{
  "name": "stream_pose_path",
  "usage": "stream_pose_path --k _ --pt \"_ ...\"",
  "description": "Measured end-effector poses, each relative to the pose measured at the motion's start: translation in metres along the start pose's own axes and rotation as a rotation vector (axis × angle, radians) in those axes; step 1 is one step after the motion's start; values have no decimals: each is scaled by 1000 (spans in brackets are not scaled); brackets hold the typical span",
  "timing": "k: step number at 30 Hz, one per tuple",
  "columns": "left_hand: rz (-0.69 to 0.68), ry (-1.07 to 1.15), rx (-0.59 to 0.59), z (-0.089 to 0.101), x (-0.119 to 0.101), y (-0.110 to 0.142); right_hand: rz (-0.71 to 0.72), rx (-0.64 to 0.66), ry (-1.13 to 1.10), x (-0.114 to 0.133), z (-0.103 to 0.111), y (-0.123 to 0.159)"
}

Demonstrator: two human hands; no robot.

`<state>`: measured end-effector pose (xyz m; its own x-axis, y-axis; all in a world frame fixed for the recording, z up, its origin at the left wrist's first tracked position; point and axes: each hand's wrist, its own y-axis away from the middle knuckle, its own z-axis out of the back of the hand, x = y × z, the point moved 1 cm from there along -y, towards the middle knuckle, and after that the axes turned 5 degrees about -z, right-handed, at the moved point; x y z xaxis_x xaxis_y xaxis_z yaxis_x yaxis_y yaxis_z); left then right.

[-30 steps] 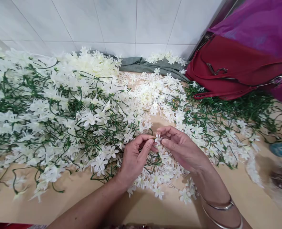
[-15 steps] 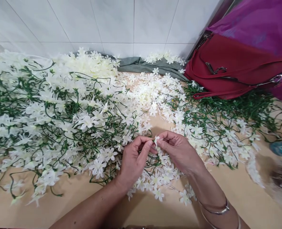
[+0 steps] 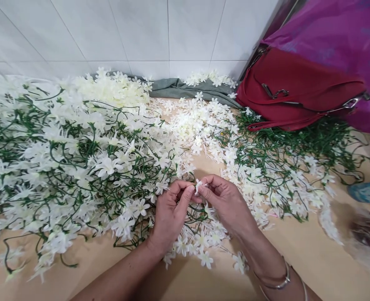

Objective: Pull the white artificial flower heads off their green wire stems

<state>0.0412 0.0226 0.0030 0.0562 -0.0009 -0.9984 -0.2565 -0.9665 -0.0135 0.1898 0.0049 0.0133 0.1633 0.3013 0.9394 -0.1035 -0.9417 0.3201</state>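
Between my two hands, over the middle of the heap, is a small white artificial flower [image 3: 198, 187]. My left hand [image 3: 170, 215] pinches it from the left between thumb and forefinger; the base of the flower is hidden by those fingertips. On the other side, my right hand [image 3: 230, 205] is closed in a pinch at the petals, with thin pale stamens showing by its fingers. Beneath both hands lie loose white blossoms [image 3: 205, 259] and some green stems. Against my left hand rests a large pile of white flowers on green stems [image 3: 106, 165].
Loose blossoms [image 3: 188, 125] spread behind my hands. Bare green stems [image 3: 316, 138] lie at right, under a red handbag [image 3: 300, 90] beside a purple bag [image 3: 338, 46]. A grey cloth [image 3: 172, 88] runs along the tiled wall [image 3: 141, 33]. A blue item [image 3: 368, 192] lies far right.
The view has shifted slightly, so the scene sits a little further left. Both hands still meet at the flower, whose petals now show more openly between the fingertips.
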Motion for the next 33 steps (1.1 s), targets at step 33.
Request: stream_pose_path --k 33 --pt "-343 39 -19 3 -1 5 375 -97 1029 26 10 -31"
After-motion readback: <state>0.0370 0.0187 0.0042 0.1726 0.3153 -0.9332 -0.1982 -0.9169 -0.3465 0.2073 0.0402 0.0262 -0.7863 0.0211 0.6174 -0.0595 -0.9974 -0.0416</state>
